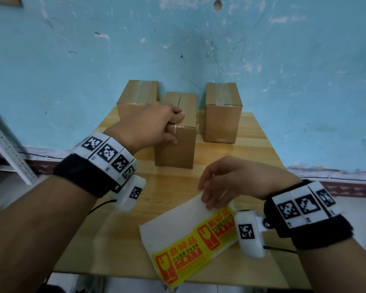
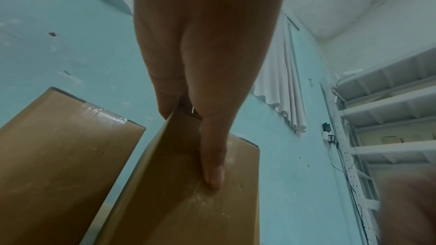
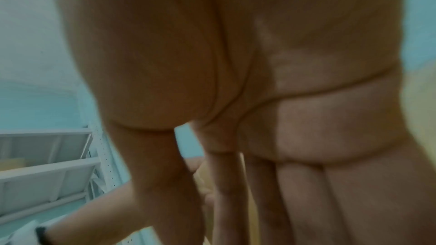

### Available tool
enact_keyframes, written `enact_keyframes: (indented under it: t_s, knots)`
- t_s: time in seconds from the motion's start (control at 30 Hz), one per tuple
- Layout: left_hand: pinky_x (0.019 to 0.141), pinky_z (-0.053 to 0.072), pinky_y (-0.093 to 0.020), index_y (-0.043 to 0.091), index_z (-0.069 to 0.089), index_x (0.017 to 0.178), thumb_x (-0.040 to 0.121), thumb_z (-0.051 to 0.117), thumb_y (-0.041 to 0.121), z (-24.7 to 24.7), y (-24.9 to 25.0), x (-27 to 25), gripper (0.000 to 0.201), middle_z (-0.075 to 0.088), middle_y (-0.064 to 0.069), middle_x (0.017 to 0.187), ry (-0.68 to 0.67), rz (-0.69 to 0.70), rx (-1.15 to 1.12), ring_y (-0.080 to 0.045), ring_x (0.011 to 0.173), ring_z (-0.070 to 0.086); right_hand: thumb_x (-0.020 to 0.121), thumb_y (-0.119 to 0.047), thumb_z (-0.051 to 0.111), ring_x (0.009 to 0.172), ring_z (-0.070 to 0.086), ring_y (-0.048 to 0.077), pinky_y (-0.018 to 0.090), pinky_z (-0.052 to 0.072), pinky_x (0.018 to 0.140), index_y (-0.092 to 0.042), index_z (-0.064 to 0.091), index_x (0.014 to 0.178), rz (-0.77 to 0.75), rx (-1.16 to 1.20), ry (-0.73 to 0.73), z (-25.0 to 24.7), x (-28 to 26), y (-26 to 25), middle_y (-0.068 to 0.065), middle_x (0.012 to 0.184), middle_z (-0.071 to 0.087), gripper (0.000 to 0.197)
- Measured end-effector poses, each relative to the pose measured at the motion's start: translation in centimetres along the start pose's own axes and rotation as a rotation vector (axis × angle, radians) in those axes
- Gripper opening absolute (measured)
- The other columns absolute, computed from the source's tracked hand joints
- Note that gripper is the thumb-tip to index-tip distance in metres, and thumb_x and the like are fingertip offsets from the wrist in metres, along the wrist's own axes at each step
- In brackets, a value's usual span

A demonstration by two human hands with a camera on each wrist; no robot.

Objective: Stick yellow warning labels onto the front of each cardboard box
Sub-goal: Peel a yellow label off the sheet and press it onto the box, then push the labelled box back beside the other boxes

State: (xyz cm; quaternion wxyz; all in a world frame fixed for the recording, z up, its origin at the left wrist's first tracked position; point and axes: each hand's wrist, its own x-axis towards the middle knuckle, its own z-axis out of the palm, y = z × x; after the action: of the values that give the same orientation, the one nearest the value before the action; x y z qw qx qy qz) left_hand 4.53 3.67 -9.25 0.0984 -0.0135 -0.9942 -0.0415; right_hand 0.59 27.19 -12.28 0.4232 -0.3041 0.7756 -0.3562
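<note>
Three plain cardboard boxes stand at the back of the wooden table: a left box, a middle box set nearer to me, and a right box. My left hand grips the middle box's top front corner, fingers over the top and thumb on its front face. A white backing sheet carrying yellow warning labels lies at the table's front. My right hand hangs over the sheet's far edge with fingers straight down, seemingly touching it; its wrist view is blurred.
A scuffed blue wall rises directly behind the boxes. White metal shelving stands to the left of the table. The sheet overhangs the table's front edge. A second taped box is close beside the gripped one.
</note>
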Motion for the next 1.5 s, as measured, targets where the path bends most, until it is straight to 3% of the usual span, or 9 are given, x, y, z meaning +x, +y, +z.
enact_keyframes:
  t_s: [0.1, 0.23, 0.4, 0.7, 0.97, 1.13, 1.27, 1.37, 1.5]
  knots:
    - [0.102, 0.044, -0.038, 0.007, 0.063, 0.125, 0.076, 0.082, 0.031, 0.1, -0.3, 0.6, 0.058, 0.054, 0.001, 0.144, 0.009, 0.013, -0.012, -0.023, 0.128, 0.051, 0.098, -0.008, 0.051, 0.089, 0.073, 0.028, 0.04, 0.058, 0.083, 0.002, 0.066, 0.107, 0.087, -0.101, -0.085, 0.7, 0.7, 0.7, 0.023, 0.103, 0.074, 0.02]
    - [0.101, 0.045, -0.038, 0.005, 0.063, 0.124, 0.075, 0.082, 0.033, 0.3, -0.8, 1.1, 0.059, 0.056, -0.001, 0.141, 0.015, 0.016, 0.003, -0.023, 0.125, 0.053, 0.097, -0.007, 0.054, 0.085, 0.069, 0.025, 0.038, 0.058, 0.084, 0.001, 0.067, 0.102, 0.084, -0.037, 0.048, 0.9, 1.6, 0.9, 0.017, 0.091, 0.071, 0.016]
    - [0.092, 0.049, -0.042, 0.009, 0.055, 0.089, 0.071, 0.084, 0.035, 0.2, -0.9, 2.3, 0.043, 0.064, -0.008, 0.122, 0.0, -0.042, 0.032, -0.025, 0.11, 0.059, 0.096, -0.006, 0.056, 0.083, 0.069, 0.025, 0.042, 0.06, 0.089, 0.0, 0.068, 0.094, 0.08, 0.017, 0.246, 0.4, 2.2, 1.2, 0.019, 0.089, 0.07, 0.013]
    - [0.098, 0.043, -0.034, 0.01, 0.063, 0.125, 0.073, 0.083, 0.036, 0.8, -1.1, 2.8, 0.061, 0.058, -0.002, 0.136, 0.03, -0.063, 0.005, -0.023, 0.122, 0.054, 0.088, -0.013, 0.066, 0.059, 0.062, 0.015, 0.026, 0.049, 0.05, -0.013, 0.059, 0.097, 0.133, -0.213, 0.476, -0.3, 1.8, 1.9, 0.01, 0.077, 0.067, 0.012]
    - [0.097, 0.046, -0.034, 0.015, 0.064, 0.107, 0.072, 0.084, 0.034, 0.5, -0.9, 3.0, 0.045, 0.06, -0.005, 0.13, 0.005, -0.078, 0.014, -0.023, 0.117, 0.056, 0.082, -0.007, 0.065, 0.076, 0.075, 0.035, 0.045, 0.062, 0.073, 0.006, 0.07, 0.09, 0.224, -0.218, 0.5, -0.4, 2.1, 2.3, 0.021, 0.076, 0.075, 0.016]
    - [0.087, 0.049, -0.038, 0.009, 0.05, 0.086, 0.078, 0.08, 0.025, 0.3, -0.4, 3.8, 0.034, 0.055, -0.013, 0.129, -0.03, -0.08, 0.08, -0.029, 0.107, 0.058, 0.075, 0.001, 0.063, 0.074, 0.075, 0.038, 0.057, 0.06, 0.072, 0.015, 0.071, 0.087, 0.18, -0.181, 0.554, -0.4, 2.4, 2.2, 0.021, 0.069, 0.074, 0.019]
    - [0.077, 0.048, -0.031, 0.004, 0.052, 0.112, 0.088, 0.07, 0.016, 1.0, -0.3, 4.7, 0.032, 0.043, -0.016, 0.133, -0.05, -0.077, 0.116, -0.024, 0.089, 0.056, 0.076, -0.002, 0.062, 0.068, 0.073, 0.035, 0.058, 0.06, 0.073, 0.015, 0.07, 0.087, 0.154, -0.129, 0.575, -0.6, 2.4, 2.1, 0.021, 0.067, 0.074, 0.021]
    - [0.082, 0.055, -0.04, 0.003, 0.051, 0.114, 0.087, 0.071, 0.015, 1.1, -0.3, 5.2, 0.036, 0.035, -0.017, 0.133, -0.026, -0.101, 0.098, -0.026, 0.084, 0.059, 0.08, -0.007, 0.064, 0.064, 0.073, 0.031, 0.055, 0.061, 0.075, 0.013, 0.07, 0.089, 0.146, -0.094, 0.581, -0.7, 2.5, 2.2, 0.018, 0.065, 0.074, 0.022]
    - [0.095, 0.051, -0.045, 0.006, 0.048, 0.126, 0.086, 0.07, 0.017, 1.9, -0.5, 5.2, 0.047, 0.038, -0.018, 0.131, 0.035, -0.138, 0.112, -0.034, 0.106, 0.056, 0.08, -0.006, 0.063, 0.067, 0.076, 0.029, 0.053, 0.062, 0.076, -0.001, 0.066, 0.08, 0.101, -0.076, 0.603, -0.8, 2.6, 2.2, 0.018, 0.07, 0.075, 0.005]
